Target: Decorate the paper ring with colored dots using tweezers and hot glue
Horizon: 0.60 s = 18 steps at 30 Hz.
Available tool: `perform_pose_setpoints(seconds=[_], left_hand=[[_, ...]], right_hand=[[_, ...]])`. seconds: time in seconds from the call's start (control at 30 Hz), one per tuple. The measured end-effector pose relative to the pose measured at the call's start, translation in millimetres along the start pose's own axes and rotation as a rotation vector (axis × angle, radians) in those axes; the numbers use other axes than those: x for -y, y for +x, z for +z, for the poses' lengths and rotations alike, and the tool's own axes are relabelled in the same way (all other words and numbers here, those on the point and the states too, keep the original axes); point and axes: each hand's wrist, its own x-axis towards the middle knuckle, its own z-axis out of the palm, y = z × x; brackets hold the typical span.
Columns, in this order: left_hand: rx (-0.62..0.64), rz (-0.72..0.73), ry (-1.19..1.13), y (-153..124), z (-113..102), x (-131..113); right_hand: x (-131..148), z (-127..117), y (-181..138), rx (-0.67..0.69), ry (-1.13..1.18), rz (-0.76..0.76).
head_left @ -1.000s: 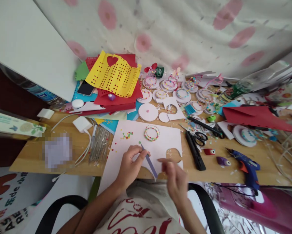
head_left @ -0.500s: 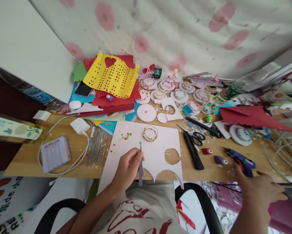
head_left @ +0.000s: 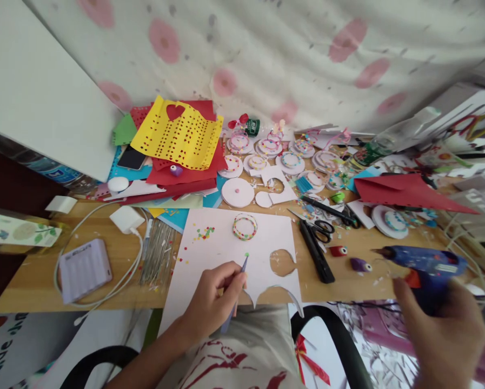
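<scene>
My left hand [head_left: 216, 294] pinches a pair of purple-grey tweezers [head_left: 228, 320] over the white sheet [head_left: 210, 254]. At their tip sits a tiny green paper piece [head_left: 247, 254]. Above it on the sheet rests a ring dotted with coloured pieces [head_left: 244, 227], and a scatter of small green, red and yellow bits [head_left: 205, 233] lies to its left. Off the desk's right front, my right hand [head_left: 445, 329] grips a blue hot glue gun [head_left: 424, 262] by its handle, nozzle pointing left. The fingers on the handle are partly blurred.
Right of the sheet lie a black box cutter [head_left: 317, 254], scissors [head_left: 322, 231] and red and purple hole punches [head_left: 360, 265]. White discs with decorated rings [head_left: 290, 162] fill the back. At left are a yellow punched sheet [head_left: 181, 135], wire sticks [head_left: 158, 251] and a cabled power bank [head_left: 84, 270].
My right hand has taken hold of the glue gun and lifted it off the desk. My left hand has shifted right and down with the tweezers and green piece.
</scene>
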Motion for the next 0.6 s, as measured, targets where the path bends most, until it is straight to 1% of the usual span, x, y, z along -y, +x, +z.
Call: perform_pose_setpoints(seconds=[0.03,0.07,0.13,0.2,0.27,0.33,0.43,0.6], left_hand=[[0.011,0.014,0.016,-0.5,0.5,-1.4],[0.017,0.027,0.03,-0.9,0.9,-2.9],[0.02,0.053,0.069,-1.7,1.2,-6.5],[0.015,0.073,0.114,-2.5,0.9,-10.3],[0.008,0.085,0.149,-3.4,0.3,-13.6],[0.006,0.093,0.167,-4.5,-0.3,-15.9],[0.0,0.107,0.177,-5.8,-0.3,-17.9],[0.011,0.114,0.159,-5.5,0.2,-18.6]], right_hand=[[19.4,0.9,-10.4,0.027,0.025,-0.056],[37.3,3.1,-19.9,0.069,0.057,-0.145],[68.0,9.8,-35.4,0.093,0.08,-0.361],[90.8,16.8,-44.9,0.122,0.077,-0.546],[105.6,21.5,-49.4,0.137,0.066,-0.652],[113.1,23.7,-50.7,0.13,0.053,-0.701],[114.5,23.8,-50.5,0.105,0.018,-0.764],[109.9,23.3,-50.1,0.065,-0.019,-0.791]])
